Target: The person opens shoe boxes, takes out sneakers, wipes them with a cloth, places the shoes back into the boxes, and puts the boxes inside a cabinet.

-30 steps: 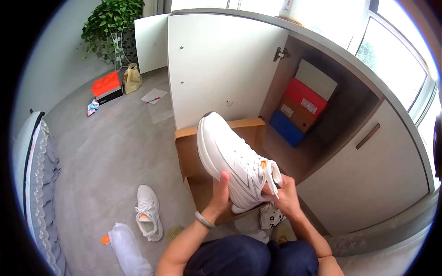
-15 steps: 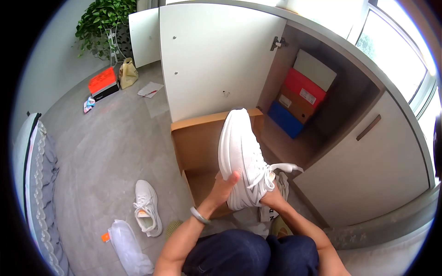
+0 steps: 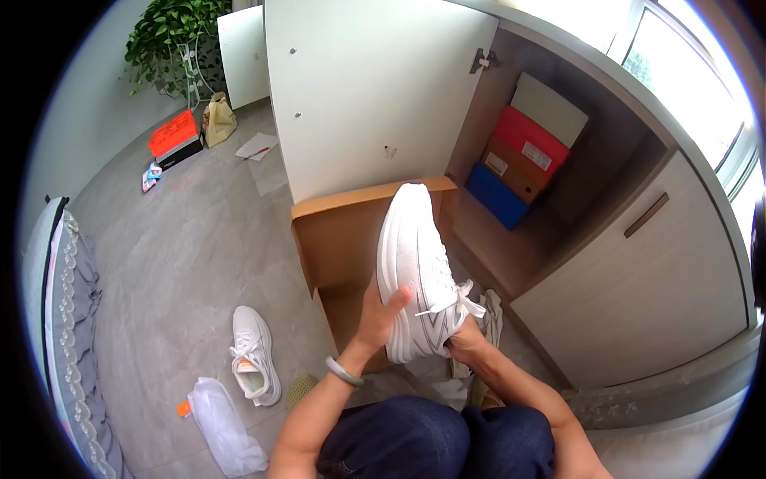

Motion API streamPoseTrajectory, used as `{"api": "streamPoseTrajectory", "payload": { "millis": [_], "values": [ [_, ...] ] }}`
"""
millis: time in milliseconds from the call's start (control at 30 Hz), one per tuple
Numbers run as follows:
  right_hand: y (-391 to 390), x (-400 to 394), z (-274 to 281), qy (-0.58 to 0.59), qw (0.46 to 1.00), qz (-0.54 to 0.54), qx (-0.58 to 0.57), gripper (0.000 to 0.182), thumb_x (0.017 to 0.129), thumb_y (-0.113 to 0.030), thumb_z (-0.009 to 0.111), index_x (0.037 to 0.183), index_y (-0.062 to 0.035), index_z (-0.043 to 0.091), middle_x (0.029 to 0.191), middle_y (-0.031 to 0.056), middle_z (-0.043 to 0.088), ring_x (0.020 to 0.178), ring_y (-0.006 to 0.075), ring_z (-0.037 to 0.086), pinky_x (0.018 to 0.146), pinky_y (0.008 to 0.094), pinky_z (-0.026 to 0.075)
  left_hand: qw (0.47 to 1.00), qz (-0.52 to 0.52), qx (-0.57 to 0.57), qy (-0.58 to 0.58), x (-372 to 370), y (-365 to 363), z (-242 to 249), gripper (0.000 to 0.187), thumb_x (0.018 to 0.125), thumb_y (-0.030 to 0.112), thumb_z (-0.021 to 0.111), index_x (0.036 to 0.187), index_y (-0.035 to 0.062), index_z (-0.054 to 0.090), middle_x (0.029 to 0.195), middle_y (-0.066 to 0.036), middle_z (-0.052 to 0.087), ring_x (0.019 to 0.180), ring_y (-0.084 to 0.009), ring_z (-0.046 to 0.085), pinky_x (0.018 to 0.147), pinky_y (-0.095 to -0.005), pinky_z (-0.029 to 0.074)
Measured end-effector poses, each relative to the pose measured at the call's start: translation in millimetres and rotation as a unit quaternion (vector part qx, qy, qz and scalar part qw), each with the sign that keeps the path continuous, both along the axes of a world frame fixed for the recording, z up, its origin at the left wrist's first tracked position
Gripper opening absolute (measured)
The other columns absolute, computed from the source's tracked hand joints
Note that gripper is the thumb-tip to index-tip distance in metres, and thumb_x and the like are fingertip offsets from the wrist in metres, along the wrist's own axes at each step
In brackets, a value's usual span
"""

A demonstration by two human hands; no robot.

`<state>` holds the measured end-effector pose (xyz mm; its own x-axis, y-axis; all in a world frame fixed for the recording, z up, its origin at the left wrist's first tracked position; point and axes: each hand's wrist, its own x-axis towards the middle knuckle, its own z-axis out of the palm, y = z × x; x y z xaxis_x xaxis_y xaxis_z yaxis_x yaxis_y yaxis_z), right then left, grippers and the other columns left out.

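Note:
A white sneaker (image 3: 415, 263) with tied laces is held up in front of me, toe pointing away. My left hand (image 3: 381, 315) grips its sole side, thumb lying along the edge. At the heel end, my right hand (image 3: 467, 339) is closed on the shoe, its fingers partly hidden behind it. Below and beyond the sneaker is an open brown shoebox (image 3: 319, 247), its raised lid leaning near the cabinet door. A matching white sneaker (image 3: 254, 355) rests on the floor to the left. Beside that one lies a white translucent bag (image 3: 227, 427) with an orange tag.
The cabinet door (image 3: 375, 96) stands open, and stacked shoeboxes (image 3: 523, 156) sit inside. An orange and black box (image 3: 175, 137), a beige paper bag (image 3: 218, 120) and a paper (image 3: 257, 147) are on the far floor. Crumpled paper (image 3: 493, 319) lies by my right hand.
The held sneaker has turned slightly and its laces have swung in toward the shoe. My hands keep their hold on it. The view has shifted a little.

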<state>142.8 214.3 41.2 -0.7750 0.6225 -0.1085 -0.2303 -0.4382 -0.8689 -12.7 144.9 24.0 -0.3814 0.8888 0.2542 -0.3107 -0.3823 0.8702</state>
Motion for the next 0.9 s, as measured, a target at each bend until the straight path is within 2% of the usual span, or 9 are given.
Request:
{"api": "streamPoseTrajectory", "payload": {
  "millis": [133, 367, 467, 567, 633, 700, 767, 900],
  "values": [
    [-5, -2, 10, -0.019, 1.0, -0.021, -0.011, 0.056, 0.087, -0.013, 0.072, 0.136, -0.0035, 0.046, 0.126, 0.0069, 0.058, 0.11, 0.0168, 0.06, 0.092, 0.0342, 0.053, 1.0, 0.008, 0.001, -0.008, -2, -1, 4, 0.061, 0.093, 0.036, 0.064, 0.135, -0.0039, 0.045, 0.124, -0.011, 0.057, 0.113, -0.0174, 0.052, 0.1, -0.0319, 0.039],
    [-8, -1, 7, -0.027, 0.999, -0.014, -0.023, 0.057, 0.086, -0.013, 0.072, 0.136, -0.0039, 0.045, 0.126, 0.0068, 0.058, 0.111, 0.017, 0.059, 0.092, 0.0346, 0.053, 1.0, -0.013, -0.015, -0.022, -6, -4, 9, 0.061, 0.093, 0.037, 0.065, 0.134, -0.004, 0.045, 0.122, -0.01, 0.058, 0.111, -0.0167, 0.053, 0.097, -0.0312, 0.041],
    [-7, -1, 9, -0.035, 0.999, -0.008, -0.039, 0.058, 0.087, -0.015, 0.072, 0.137, -0.0035, 0.044, 0.128, 0.0075, 0.057, 0.113, 0.0173, 0.058, 0.093, 0.0348, 0.052, 0.999, -0.031, -0.024, -0.029, -6, -6, 14, 0.066, 0.092, 0.039, 0.065, 0.137, -0.0033, 0.042, 0.126, -0.011, 0.056, 0.115, -0.0183, 0.052, 0.1, -0.0323, 0.039],
    [-4, 1, 6, -0.031, 0.999, -0.009, -0.029, 0.059, 0.088, -0.018, 0.071, 0.138, -0.0034, 0.043, 0.13, 0.0081, 0.055, 0.115, 0.0183, 0.057, 0.096, 0.0354, 0.051, 0.997, -0.044, -0.066, 0.022, -4, -6, 12, 0.072, 0.091, 0.042, 0.066, 0.141, -0.0022, 0.039, 0.131, -0.012, 0.053, 0.121, -0.0205, 0.049, 0.104, -0.0336, 0.037],
    [2, 2, 1, 0.008, 0.998, 0.01, -0.055, 0.06, 0.089, -0.021, 0.07, 0.14, -0.0037, 0.041, 0.133, 0.0087, 0.054, 0.117, 0.0192, 0.056, 0.099, 0.0362, 0.05, 0.995, -0.067, -0.074, 0.008, -1, -3, 9, 0.076, 0.09, 0.043, 0.067, 0.143, -0.0012, 0.036, 0.135, -0.013, 0.05, 0.124, -0.0215, 0.046, 0.107, -0.0342, 0.034],
    [3, 1, 0, 0.004, 0.999, 0.009, -0.048, 0.062, 0.09, -0.023, 0.069, 0.141, -0.0046, 0.04, 0.134, 0.0094, 0.053, 0.118, 0.0201, 0.056, 0.1, 0.037, 0.05, 0.995, -0.066, -0.076, 0.003, 0, -1, 8, 0.076, 0.09, 0.042, 0.068, 0.143, -0.002, 0.036, 0.135, -0.014, 0.051, 0.124, -0.0212, 0.047, 0.106, -0.034, 0.035],
    [3, 0, 0, 0.002, 0.999, 0.011, -0.044, 0.062, 0.09, -0.024, 0.069, 0.141, -0.0049, 0.04, 0.136, 0.0094, 0.052, 0.12, 0.0203, 0.055, 0.102, 0.0371, 0.048, 0.999, -0.013, -0.046, 0.021, 0, 1, 8, 0.075, 0.09, 0.04, 0.068, 0.142, -0.0029, 0.036, 0.134, -0.014, 0.051, 0.123, -0.0206, 0.047, 0.106, -0.0338, 0.035],
    [-4, -4, 13, 0.022, 0.996, 0.035, -0.074, 0.066, 0.088, -0.023, 0.071, 0.142, -0.0059, 0.038, 0.138, 0.0085, 0.05, 0.124, 0.0206, 0.052, 0.105, 0.0376, 0.046, 0.998, -0.014, -0.054, 0.009, -8, -5, 21, 0.077, 0.088, 0.041, 0.069, 0.142, -0.0034, 0.036, 0.134, -0.014, 0.052, 0.122, -0.0196, 0.048, 0.106, -0.0334, 0.035]
  ]
}}
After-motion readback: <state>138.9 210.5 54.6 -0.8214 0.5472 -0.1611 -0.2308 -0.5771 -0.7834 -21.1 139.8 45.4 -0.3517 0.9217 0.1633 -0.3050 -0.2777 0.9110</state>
